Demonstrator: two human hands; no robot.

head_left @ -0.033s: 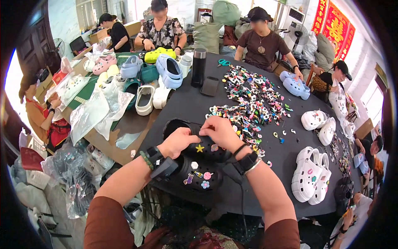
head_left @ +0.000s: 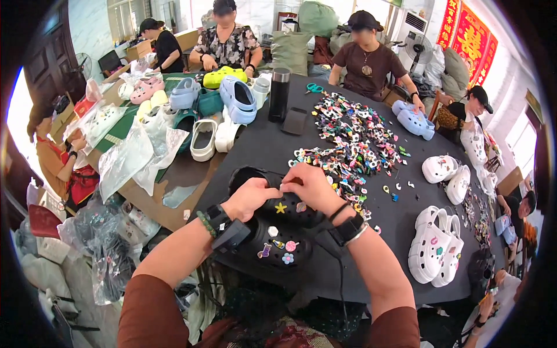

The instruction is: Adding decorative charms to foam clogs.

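Note:
Two black clogs lie side by side before me at the table edge. On the far clog [head_left: 291,214] sit a yellow star charm [head_left: 281,207] and a pink shell-like charm [head_left: 301,206]. Several charms, among them a blue flower [head_left: 288,258], dot the near clog [head_left: 275,262]. My left hand [head_left: 249,199] is closed at the far clog's opening, its thumb pointing right and its other fingers partly hidden. Fingertips pinched, my right hand [head_left: 313,185] meets that thumb over the same clog; anything between the fingertips is too small or hidden to name.
A heap of colourful charms [head_left: 354,133] spreads beyond my right hand. White clogs [head_left: 429,246] stand at the right. A dark bottle [head_left: 279,95] and phone [head_left: 294,120] lie farther back. Clogs and plastic bags [head_left: 142,156] crowd the left table. Co-workers surround the tables.

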